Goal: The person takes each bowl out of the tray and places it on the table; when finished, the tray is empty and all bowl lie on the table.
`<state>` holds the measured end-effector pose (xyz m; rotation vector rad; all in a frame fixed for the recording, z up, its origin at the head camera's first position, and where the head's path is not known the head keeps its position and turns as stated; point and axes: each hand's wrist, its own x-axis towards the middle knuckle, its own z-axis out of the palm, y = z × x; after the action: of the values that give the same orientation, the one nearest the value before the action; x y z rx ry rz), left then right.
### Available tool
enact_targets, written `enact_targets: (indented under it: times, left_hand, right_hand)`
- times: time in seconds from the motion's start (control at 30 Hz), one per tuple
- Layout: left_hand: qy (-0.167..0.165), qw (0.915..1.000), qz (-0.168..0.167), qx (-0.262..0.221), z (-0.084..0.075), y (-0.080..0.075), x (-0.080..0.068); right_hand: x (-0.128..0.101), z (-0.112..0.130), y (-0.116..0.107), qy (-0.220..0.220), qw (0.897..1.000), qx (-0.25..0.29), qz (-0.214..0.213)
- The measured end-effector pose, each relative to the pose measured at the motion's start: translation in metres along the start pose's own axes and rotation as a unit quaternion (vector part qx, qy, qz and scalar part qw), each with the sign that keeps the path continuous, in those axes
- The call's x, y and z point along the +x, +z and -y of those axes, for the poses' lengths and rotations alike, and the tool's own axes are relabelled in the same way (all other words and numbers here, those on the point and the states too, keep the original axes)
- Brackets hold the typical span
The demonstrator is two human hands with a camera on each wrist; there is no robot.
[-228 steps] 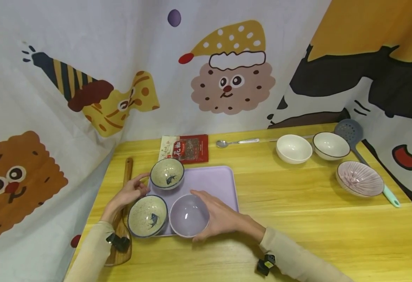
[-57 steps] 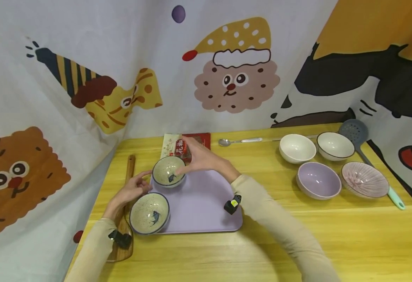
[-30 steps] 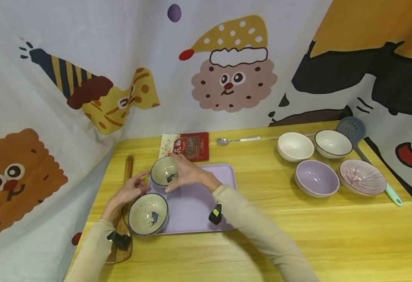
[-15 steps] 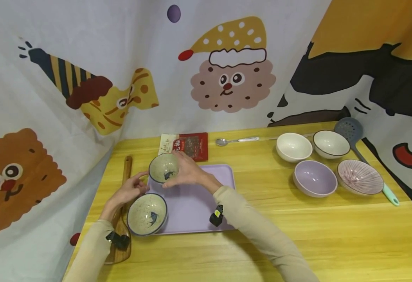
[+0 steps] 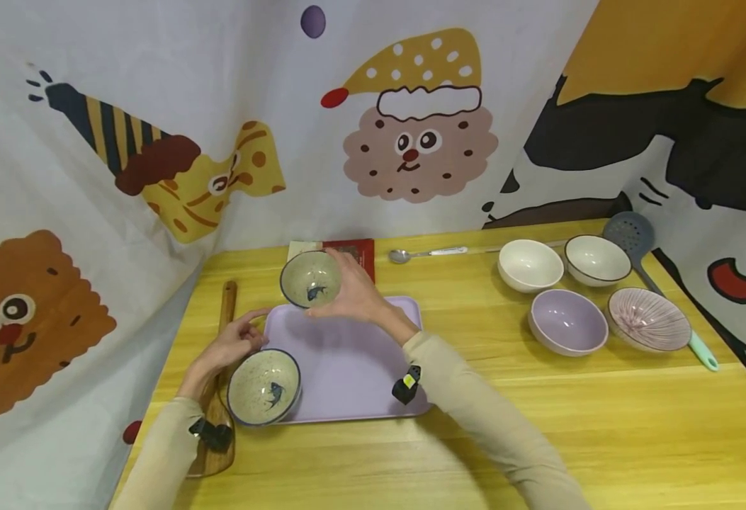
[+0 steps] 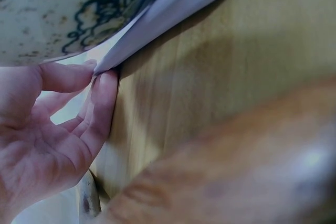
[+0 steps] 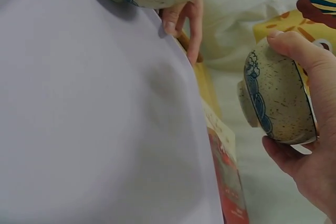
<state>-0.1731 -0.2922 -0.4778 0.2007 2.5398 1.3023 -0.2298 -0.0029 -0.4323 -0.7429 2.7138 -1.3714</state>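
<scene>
Above the tray's far edge [image 5: 347,304], the right hand [image 5: 353,294] grips a speckled bowl [image 5: 310,279], lifted clear.

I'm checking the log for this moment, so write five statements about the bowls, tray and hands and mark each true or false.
1. The right hand holds a speckled fish bowl lifted off the purple tray. True.
2. The left hand grips the wooden spatula. False: its fingertips touch the tray's edge.
3. A second fish bowl sits on the tray's near left corner. True.
4. The lavender bowl is on the tray. False: it stands on the table among the bowls to the right.
5. The metal spoon lies inside the white bowl. False: it lies on the table beside it.
</scene>
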Motion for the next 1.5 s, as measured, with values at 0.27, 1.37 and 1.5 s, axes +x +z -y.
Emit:
enact_targets:
  times: [0.27, 1.37, 1.5]
  left_hand:
    - [-0.006, 1.0000, 0.000, 0.006, -0.001, -0.001, -0.001]
    - [-0.006, 1.0000, 0.003, -0.006, 0.000, 0.000, -0.001]
    - [-0.004, 0.9999, 0.004, -0.010, 0.000, 0.000, -0.001]
  right_hand:
    - [-0.006, -0.007, -0.025, 0.002, 0.998, 0.018, -0.053]
    - [-0.066, -0.067, -0.116, 0.093, 0.971, 0.017, -0.220]
    - [-0.072, -0.078, -0.120, 0.111, 0.964, 0.013, -0.240]
